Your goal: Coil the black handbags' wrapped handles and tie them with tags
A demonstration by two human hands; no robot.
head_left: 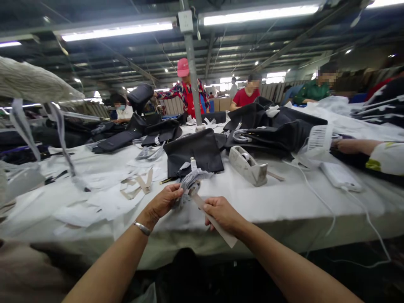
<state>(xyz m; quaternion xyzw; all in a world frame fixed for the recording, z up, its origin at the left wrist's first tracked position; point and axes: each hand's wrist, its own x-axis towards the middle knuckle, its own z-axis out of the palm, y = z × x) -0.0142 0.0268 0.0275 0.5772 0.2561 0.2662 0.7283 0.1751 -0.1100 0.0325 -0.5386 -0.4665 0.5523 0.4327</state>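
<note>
My left hand (164, 201), a silver bangle at its wrist, pinches the side of a coiled grey bundle (195, 177) that looks wrapped in clear plastic. One end of a beige paper-like strip (227, 238) meets this bundle. My right hand (221, 213) grips the strip partway along, and its free end hangs down past the table edge. Just behind the bundle lies a flat black bag (197, 149) with a pale tag on its front. A grey tape dispenser (248, 166) stands to the right of the bag.
Loose beige strips (137, 185) and white sheets lie left on the white-covered table (280, 204). More black bags (274, 130) are heaped behind. At right are a white device (341, 176) with cords and a co-worker's hand (349, 146). A pole (193, 80) rises mid-table; several people work beyond.
</note>
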